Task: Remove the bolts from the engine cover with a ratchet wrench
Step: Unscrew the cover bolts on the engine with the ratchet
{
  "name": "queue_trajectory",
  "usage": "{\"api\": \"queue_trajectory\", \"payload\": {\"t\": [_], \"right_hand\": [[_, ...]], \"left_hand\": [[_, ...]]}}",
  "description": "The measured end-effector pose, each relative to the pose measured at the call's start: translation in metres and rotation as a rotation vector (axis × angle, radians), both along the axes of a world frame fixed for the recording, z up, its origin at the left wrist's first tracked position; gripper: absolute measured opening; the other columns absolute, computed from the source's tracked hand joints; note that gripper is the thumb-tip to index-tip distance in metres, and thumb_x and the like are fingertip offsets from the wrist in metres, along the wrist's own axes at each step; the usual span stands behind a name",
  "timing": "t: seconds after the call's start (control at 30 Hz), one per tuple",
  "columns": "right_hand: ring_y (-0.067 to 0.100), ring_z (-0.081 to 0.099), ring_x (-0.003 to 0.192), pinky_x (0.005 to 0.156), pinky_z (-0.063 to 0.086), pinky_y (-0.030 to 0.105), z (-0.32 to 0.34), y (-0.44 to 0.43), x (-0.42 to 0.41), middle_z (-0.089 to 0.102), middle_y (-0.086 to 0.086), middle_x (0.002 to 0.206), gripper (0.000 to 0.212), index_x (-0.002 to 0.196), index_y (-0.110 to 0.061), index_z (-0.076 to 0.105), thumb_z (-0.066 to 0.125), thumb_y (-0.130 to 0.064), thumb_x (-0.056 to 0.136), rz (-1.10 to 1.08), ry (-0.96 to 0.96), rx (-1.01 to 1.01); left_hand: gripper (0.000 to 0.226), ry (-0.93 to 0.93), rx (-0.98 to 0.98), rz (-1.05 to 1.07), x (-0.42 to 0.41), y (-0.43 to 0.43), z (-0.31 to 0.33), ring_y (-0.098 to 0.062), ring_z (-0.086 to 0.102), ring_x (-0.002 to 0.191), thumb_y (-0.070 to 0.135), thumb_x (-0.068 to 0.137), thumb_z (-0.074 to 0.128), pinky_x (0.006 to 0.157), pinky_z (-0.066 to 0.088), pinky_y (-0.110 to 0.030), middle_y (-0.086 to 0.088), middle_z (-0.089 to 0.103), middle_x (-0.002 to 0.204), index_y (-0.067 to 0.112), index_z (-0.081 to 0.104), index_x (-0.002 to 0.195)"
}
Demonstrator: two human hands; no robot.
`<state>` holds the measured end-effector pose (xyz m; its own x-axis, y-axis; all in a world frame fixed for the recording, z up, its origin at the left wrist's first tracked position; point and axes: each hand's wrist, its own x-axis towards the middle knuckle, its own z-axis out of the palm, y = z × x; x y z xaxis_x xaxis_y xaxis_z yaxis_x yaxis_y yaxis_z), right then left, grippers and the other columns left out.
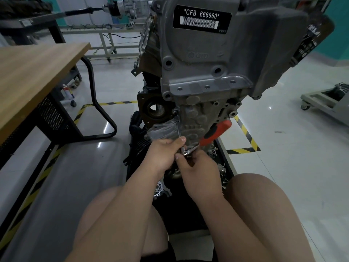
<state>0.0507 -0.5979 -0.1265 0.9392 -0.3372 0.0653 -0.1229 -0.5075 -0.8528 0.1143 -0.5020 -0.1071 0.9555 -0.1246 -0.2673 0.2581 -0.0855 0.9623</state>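
2 hands together, touching, low centre. Left hand point(162, 154) curled round thin steel extension bar point(178, 127). Right hand point(200, 171) pinches chrome head of red-and-black-handled ratchet wrench point(215, 132). Handle juts toward 2 o'clock, unheld. Bar runs toward 12 o'clock, tip at left edge of grey cast-metal engine cover point(196, 121). Wooden-topped table point(37, 72) at 9 o'clock.

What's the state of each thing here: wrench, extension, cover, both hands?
ratchet wrench: handle angled up right, unheld; head between both hands.
extension bar: on the wrench, tip at the cover's left edge.
engine cover: mounted on the engine.
left hand: grips the extension's base.
right hand: pinches the wrench head.
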Motion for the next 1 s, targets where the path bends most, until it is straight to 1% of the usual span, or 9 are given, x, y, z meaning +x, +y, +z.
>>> {"api": "queue_trajectory", "payload": {"t": [0.07,0.13,0.27,0.4,0.53,0.63,0.77,0.9,1.0], "right_hand": [[0.002,0.052,0.043,0.044,0.038,0.014,0.002,0.003,0.000,0.058,-0.009,0.049,0.031,0.068,-0.019,0.058,0.061,-0.037,0.092,0.004,-0.007,0.368],[0.012,0.047,0.038,0.041,0.038,0.019,0.002,0.007,-0.001,0.051,0.000,0.043,0.048,0.053,-0.017,0.056,0.055,-0.039,0.095,0.008,0.029,0.659],[0.015,0.041,0.040,0.047,0.035,0.027,0.007,0.019,0.001,0.047,0.004,0.049,0.043,0.072,-0.025,0.074,0.046,-0.040,0.101,0.029,0.147,1.142],[0.010,0.030,0.035,0.040,0.032,0.021,0.013,0.019,0.002,0.034,-0.004,0.044,0.044,0.081,-0.020,0.072,0.042,-0.047,0.098,0.086,0.288,1.601],[0.008,0.029,0.032,0.037,0.032,0.021,0.013,0.018,0.000,0.032,-0.006,0.042,0.047,0.071,-0.014,0.063,0.045,-0.051,0.095,0.117,0.322,1.764],[0.009,0.029,0.034,0.038,0.032,0.022,0.010,0.018,0.002,0.033,-0.005,0.043,0.045,0.073,-0.013,0.060,0.045,-0.050,0.095,0.112,0.316,1.712],[0.012,0.032,0.034,0.039,0.033,0.023,0.002,0.020,0.004,0.035,-0.001,0.043,0.047,0.082,-0.009,0.059,0.043,-0.050,0.098,0.047,0.289,1.444],[0.015,0.051,0.044,0.045,0.039,0.021,-0.004,0.015,0.002,0.051,-0.002,0.046,0.050,0.068,-0.013,0.060,0.042,-0.047,0.099,0.020,0.133,0.644],[0.016,0.061,0.071,0.057,0.039,0.023,-0.006,0.005,0.001,0.061,-0.008,0.069,0.038,0.085,-0.020,0.056,0.045,-0.056,0.092,0.016,0.038,0.013]], "left_hand": [[0.035,0.005,0.013,-0.017,0.000,0.001,0.001,-0.006,0.046,0.037,0.035,0.089,0.065,0.038,0.032,-0.014,0.002,0.059,0.052,0.017,0.071,0.060],[0.035,0.008,0.017,-0.039,0.000,0.002,0.002,-0.007,0.043,0.035,0.039,0.089,0.064,0.036,0.031,-0.017,-0.001,0.059,0.054,0.017,0.072,0.063],[0.036,0.028,-0.006,-0.077,-0.001,0.004,0.003,-0.014,0.053,0.038,0.043,0.089,0.062,0.041,0.038,-0.020,-0.009,0.065,0.061,0.020,0.072,0.064],[0.036,0.051,-0.026,-0.088,0.002,0.005,0.001,-0.020,0.067,0.063,0.043,0.091,0.060,0.070,0.054,-0.034,-0.010,0.071,0.069,0.022,0.076,0.067],[0.035,0.053,-0.044,-0.087,0.003,0.007,0.001,-0.020,0.067,0.068,0.039,0.092,0.061,0.077,0.055,-0.035,-0.010,0.069,0.068,0.020,0.077,0.066],[0.034,0.053,-0.054,-0.061,0.002,0.006,0.001,-0.016,0.063,0.058,0.036,0.090,0.064,0.061,0.054,-0.027,-0.005,0.065,0.057,0.017,0.074,0.063],[0.031,0.037,-0.013,-0.035,0.001,0.006,0.002,-0.009,0.052,0.039,0.033,0.090,0.064,0.037,0.035,-0.013,-0.002,0.057,0.048,0.014,0.070,0.067],[0.032,0.032,-0.033,-0.026,0.001,0.006,0.001,-0.008,0.044,0.034,0.029,0.091,0.065,0.035,0.029,-0.012,-0.001,0.056,0.050,0.013,0.069,0.063],[0.031,0.039,-0.038,-0.021,0.001,0.004,0.001,-0.003,0.045,0.033,0.027,0.091,0.065,0.035,0.030,-0.010,0.006,0.055,0.043,0.010,0.068,0.066]]}}
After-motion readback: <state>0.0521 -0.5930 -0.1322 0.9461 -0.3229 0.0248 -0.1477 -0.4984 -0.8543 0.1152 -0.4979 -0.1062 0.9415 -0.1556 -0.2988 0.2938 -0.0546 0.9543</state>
